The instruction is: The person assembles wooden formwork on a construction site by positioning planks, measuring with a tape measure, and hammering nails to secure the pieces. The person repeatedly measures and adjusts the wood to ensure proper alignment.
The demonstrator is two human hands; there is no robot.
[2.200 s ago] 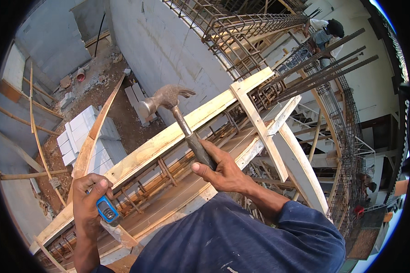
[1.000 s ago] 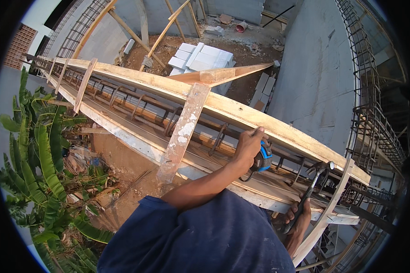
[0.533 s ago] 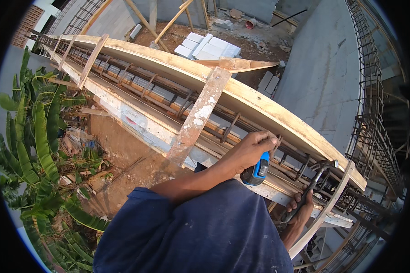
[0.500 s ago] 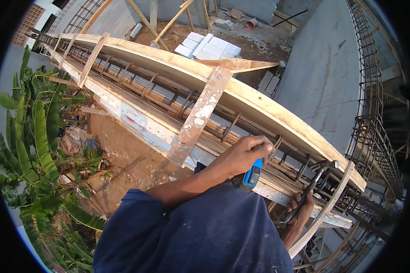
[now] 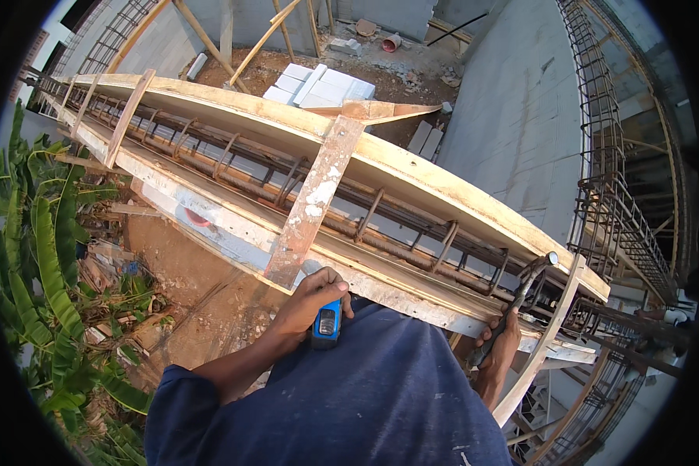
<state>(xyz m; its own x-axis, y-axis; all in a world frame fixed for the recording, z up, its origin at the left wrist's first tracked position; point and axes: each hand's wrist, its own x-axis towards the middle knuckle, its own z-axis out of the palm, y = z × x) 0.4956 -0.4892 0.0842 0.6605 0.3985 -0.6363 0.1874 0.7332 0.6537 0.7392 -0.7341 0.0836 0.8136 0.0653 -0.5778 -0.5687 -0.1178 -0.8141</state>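
Note:
My left hand [image 5: 316, 299] is closed around a blue and black tape measure [image 5: 328, 320], close to my shirt and just on my side of the wooden formwork. My right hand [image 5: 499, 342] grips the dark handle of a hammer [image 5: 530, 291]; its metal head rests over the right end of the formwork, near the rebar. Between the formwork's long boards [image 5: 435, 186] runs a cage of rusty rebar [image 5: 377, 213] with several stirrups. A paint-spattered wooden cleat [image 5: 316, 200] crosses the boards just beyond my left hand.
Another cleat [image 5: 547, 342] crosses at the right, beside the hammer. Past the formwork lie white blocks [image 5: 326, 85] on soil, next to a grey block wall [image 5: 512, 124]. Upright rebar cages [image 5: 602, 147] stand far right. Banana plants [image 5: 50, 264] grow below on the left.
My left hand has drawn back from a stirrup, moving left and nearer to me with the tape measure. My right hand stays at the right end with the hammer. The view has shifted slightly.

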